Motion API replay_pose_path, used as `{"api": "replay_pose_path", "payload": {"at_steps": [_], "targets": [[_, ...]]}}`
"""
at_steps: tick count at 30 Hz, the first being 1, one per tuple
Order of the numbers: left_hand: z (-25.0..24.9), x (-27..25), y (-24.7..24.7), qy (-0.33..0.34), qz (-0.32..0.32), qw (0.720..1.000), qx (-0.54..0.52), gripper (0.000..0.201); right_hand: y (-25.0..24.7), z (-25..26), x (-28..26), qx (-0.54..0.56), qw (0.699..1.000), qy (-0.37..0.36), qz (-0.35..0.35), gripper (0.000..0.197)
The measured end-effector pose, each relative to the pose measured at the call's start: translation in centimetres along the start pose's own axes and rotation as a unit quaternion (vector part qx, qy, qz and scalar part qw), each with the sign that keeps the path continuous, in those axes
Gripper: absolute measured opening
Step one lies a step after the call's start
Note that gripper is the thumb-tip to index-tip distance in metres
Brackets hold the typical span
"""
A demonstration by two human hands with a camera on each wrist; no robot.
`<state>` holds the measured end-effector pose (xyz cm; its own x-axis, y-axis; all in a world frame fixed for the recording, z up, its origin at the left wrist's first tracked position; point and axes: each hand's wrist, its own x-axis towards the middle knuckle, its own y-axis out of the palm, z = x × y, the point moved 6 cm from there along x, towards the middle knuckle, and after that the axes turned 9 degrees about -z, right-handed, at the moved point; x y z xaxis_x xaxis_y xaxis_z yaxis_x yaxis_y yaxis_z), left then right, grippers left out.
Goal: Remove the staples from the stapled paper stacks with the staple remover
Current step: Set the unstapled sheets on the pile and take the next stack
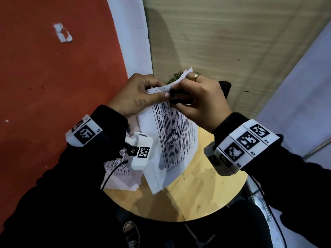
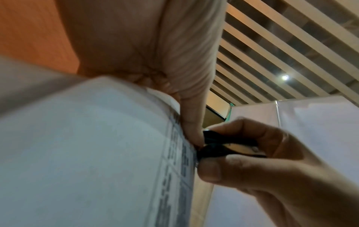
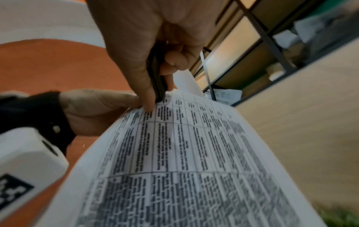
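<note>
black staple remover (image 1: 180, 97), squeezed in the right hand (image 1: 202, 102), bites the top corner of the paper stack (image 1: 172, 140) from 3 o'clock. the left hand (image 1: 138, 95) pinches that corner from 9 o'clock, thumb tip just beside the tool. the stack hangs toward 6 o'clock over the round wooden table (image 1: 197, 203). its printed table text is too blurred to read; wrist tags show "l5", "r3".

Lighting is dim, from a ceiling spot lamp (image 2: 285, 77). Wrist views are soft and blurred close up. Straight lines bow toward frame edges.
</note>
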<state>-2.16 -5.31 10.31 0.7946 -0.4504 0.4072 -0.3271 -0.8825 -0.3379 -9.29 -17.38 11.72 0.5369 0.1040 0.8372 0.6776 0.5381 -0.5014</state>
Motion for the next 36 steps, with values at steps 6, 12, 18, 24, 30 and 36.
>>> {"api": "replay_pose_path", "payload": {"at_steps": [6, 12, 18, 24, 30, 36], "targets": [[-0.4, -0.1, -0.1, 0.011, -0.01, 1.0, -0.017, 0.017, -0.6, -1.4, 0.1, 0.133, 0.985, 0.106, -0.028, 0.029], [-0.5, 0.2, 0.0, 0.06, -0.067, 0.996, 0.022, 0.009, -0.5, -2.3, -0.2, 0.191, 0.963, 0.186, -0.047, 0.034], [0.1, 0.3, 1.1, 0.127, -0.163, 0.953, 0.221, 0.037, 0.4, -2.9, -1.1, 0.076, 0.971, 0.206, -0.099, 0.025], [1.3, -0.5, -0.2, 0.06, -0.235, 0.906, 0.347, 0.032, 0.8, -7.2, -3.3, 0.045, 0.943, 0.32, -0.084, 0.023], [1.3, 0.1, -0.9, 0.093, -0.196, 0.895, 0.39, 0.034, 3.1, -11.3, -7.9, 0.016, 0.895, 0.444, 0.044, 0.049], [1.7, 0.1, -1.3, 0.13, -0.152, 0.87, 0.451, 0.021, 3.4, -10.7, -6.9, 0.248, 0.834, 0.48, 0.114, 0.043]]}}
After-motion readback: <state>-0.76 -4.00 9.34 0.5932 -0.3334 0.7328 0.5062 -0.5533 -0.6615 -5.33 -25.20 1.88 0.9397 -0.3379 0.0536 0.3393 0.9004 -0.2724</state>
